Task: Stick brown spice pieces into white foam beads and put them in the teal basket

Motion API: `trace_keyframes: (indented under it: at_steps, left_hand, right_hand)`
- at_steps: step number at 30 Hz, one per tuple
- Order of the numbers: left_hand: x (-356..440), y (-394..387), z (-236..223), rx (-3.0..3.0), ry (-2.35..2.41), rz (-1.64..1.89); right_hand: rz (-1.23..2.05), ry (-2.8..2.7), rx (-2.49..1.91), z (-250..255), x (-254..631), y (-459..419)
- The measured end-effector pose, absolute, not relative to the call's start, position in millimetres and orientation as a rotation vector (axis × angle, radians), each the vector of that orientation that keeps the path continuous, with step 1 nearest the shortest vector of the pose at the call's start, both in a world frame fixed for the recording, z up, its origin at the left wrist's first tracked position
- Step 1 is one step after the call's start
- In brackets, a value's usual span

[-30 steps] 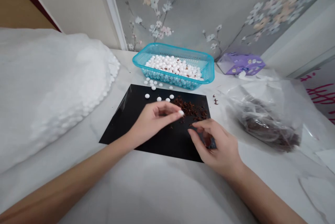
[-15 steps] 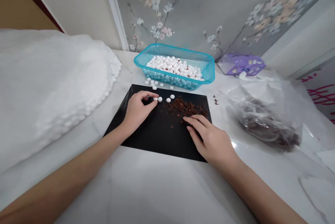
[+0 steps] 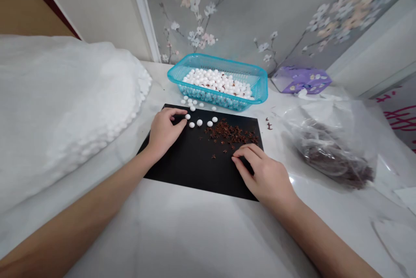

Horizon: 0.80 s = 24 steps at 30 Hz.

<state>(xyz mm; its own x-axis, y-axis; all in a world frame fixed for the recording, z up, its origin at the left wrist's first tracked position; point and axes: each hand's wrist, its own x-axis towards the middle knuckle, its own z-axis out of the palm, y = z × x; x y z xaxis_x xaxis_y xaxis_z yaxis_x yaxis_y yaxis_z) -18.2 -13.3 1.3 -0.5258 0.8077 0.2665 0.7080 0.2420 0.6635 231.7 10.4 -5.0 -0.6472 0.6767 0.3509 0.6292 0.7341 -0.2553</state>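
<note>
My left hand (image 3: 165,132) is at the far left part of a black mat (image 3: 191,167), thumb and forefinger closed at a small white ball (image 3: 187,116). Several more balls lie just to its right, among them a white ball (image 3: 199,122) with a dark bit under it. Beside the brown star-shaped pieces (image 3: 229,132), heaped on the mat's right side, is my right hand (image 3: 264,171). Its thumb and forefinger are pinched together; whatever they hold is too small or hidden to make out.
Behind the mat stands a blue basket (image 3: 250,101) of white balls, with loose balls before it. A large white bag (image 3: 65,113) of balls fills the left. At right lie a clear plastic bag (image 3: 334,152) of brown pieces and a purple packet (image 3: 302,79).
My left hand has moved left from near my right hand, set its white ball down in the row and closed on another. My right hand dipped to the brown pieces and its fingertips came together.
</note>
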Motion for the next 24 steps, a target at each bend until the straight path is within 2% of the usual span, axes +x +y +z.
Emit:
trace_keyframes:
  at_steps: [7,11,14,19,21,24]
  left_hand:
    - [-15,-15,3,1.573,2.385,1.067]
    - [-13,-15,5,1.666,2.456,0.887]
    - [-14,-15,6,1.588,2.434,1.022]
    - [7,-19,17,1.416,1.973,1.587]
    - [25,-24,24,1.356,1.727,1.590]
    - [47,-32,27,1.206,1.432,1.380]
  right_hand:
    - [0.198,-2.458,-0.982,-3,231,9]
    - [0.242,-2.426,-0.979,-1,231,8]
    - [0.315,-2.379,-0.986,0,230,7]
    - [0.475,-2.221,-0.978,1,230,6]
    - [0.507,-2.171,-0.932,1,230,4]
    - [0.537,-2.157,-0.838,2,230,0]
